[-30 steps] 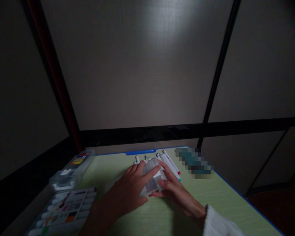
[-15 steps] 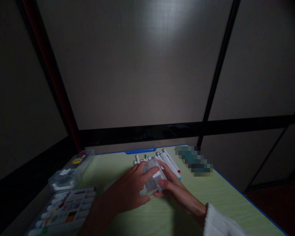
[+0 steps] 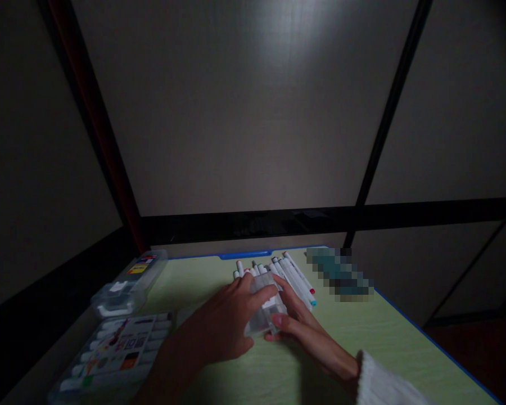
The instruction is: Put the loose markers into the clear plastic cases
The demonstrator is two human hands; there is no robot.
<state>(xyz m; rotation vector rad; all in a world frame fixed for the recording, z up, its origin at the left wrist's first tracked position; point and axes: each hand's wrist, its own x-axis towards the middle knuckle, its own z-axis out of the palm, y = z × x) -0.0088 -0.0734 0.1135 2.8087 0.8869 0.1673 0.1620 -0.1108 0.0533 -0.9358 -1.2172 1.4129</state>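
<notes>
Between both hands is a small clear plastic box, held tilted over the pale green table. My left hand grips its left side, with the thumb low and the fingers over the top. My right hand holds the right side, thumb on the near corner and fingers behind. Just beyond the box lie several white markers with coloured ends, some partly hidden by the box and my left hand.
At the left, a clear marker case with several markers lies near a clear latched box. A blurred-out teal object lies at the table's right edge. A blue clip sits at the back edge, before a panelled wall.
The view has shifted slightly, so the table things appear a little further right. Both hands keep their grip on the clear box, with hardly any movement.
</notes>
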